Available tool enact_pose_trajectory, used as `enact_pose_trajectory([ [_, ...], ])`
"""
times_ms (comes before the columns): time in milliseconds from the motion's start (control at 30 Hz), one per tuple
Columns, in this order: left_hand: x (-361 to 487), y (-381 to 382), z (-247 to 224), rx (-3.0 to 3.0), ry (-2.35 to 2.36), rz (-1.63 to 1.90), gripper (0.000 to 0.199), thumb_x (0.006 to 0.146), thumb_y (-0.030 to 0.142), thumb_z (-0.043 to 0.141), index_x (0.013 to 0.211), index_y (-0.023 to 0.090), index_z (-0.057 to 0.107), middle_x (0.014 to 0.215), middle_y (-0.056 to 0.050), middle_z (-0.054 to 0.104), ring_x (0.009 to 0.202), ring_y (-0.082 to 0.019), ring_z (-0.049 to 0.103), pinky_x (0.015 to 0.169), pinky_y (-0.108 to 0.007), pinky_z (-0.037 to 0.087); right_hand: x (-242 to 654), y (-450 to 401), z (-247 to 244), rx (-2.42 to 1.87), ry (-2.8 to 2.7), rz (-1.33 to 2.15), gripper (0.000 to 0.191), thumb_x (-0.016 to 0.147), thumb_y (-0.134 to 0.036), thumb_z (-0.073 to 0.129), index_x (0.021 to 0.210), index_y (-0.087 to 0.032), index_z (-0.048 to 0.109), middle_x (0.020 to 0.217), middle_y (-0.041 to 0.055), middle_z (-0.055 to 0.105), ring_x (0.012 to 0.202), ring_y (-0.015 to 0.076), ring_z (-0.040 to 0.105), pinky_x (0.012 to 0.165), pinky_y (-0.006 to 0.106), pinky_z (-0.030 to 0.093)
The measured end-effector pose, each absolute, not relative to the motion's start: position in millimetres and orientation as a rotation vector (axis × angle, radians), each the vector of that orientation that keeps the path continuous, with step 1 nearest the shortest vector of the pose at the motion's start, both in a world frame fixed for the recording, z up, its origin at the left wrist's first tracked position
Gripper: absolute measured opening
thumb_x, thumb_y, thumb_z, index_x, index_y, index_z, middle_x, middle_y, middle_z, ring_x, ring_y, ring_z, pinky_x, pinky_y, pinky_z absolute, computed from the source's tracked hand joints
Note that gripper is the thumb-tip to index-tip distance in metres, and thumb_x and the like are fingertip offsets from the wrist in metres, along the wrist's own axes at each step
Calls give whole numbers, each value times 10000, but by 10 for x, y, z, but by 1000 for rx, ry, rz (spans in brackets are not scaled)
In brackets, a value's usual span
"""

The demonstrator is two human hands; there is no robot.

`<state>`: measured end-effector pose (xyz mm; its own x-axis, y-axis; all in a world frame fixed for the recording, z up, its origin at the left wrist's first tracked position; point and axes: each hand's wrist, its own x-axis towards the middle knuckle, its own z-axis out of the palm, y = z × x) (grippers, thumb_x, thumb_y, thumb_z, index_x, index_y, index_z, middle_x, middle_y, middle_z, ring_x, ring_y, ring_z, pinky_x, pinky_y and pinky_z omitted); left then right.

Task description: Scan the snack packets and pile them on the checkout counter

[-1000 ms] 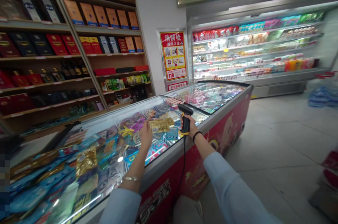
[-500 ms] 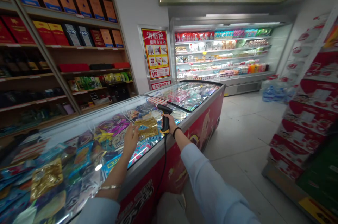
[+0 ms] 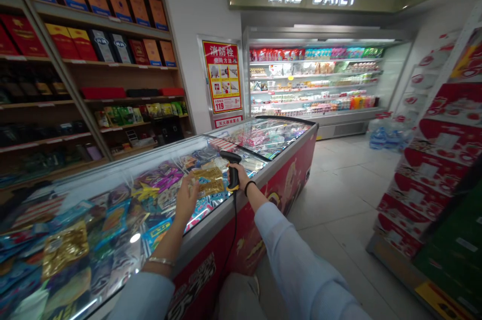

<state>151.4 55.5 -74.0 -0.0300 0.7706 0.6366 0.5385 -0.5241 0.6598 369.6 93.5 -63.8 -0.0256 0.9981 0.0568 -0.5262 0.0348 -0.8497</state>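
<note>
My right hand (image 3: 240, 177) is wrapped round the grip of a black and yellow barcode scanner (image 3: 232, 172), whose cable hangs down over the freezer's front edge. The scanner's head points left, over a gold packet (image 3: 209, 181). My left hand (image 3: 187, 195) is at the left end of that packet, with its thumb and fingers closed at the packet's edge. Both hands are above the chest freezer (image 3: 241, 199), where many colourful packets lie. Another gold packet (image 3: 66, 248) lies at the lower left.
Shelves (image 3: 124, 66) with boxes and bags stand behind the freezer on the left. A lit refrigerated display (image 3: 316, 79) is at the back. Red cartons (image 3: 425, 174) are stacked on the right, with wrapped water bottles (image 3: 387, 134) on the floor beyond them.
The view has shifted slightly. My right hand and the scanner sit a little further left in the picture. My left hand is nearly where it was, at the gold packet.
</note>
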Motion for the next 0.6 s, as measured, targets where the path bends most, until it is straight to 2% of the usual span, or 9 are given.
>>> enact_pose_trajectory([
  [167,1487,622,-787,1803,1403,1667,444,867,552,419,1137,212,508,1228,-131,612,1177,-278,556,1022,-463,395,3715,943,-634,-740,-846,1424,284,683,-396,643,828,-166,559,468,-44,538,353,114,481,366,231,376],
  [333,1484,643,-803,1715,1345,1698,393,860,549,432,1054,218,518,1166,-116,634,1122,-266,586,987,-443,427,3729,945,-637,-724,-812,1431,283,670,-420,617,803,-185,533,473,-59,520,365,102,472,389,225,382],
  [600,1492,616,-797,1783,1352,1651,399,877,550,410,1057,216,533,1070,-96,652,1057,-258,604,925,-417,452,3734,926,-627,-716,-809,1419,227,694,-375,570,811,-184,534,473,-51,525,369,111,473,380,228,377],
])
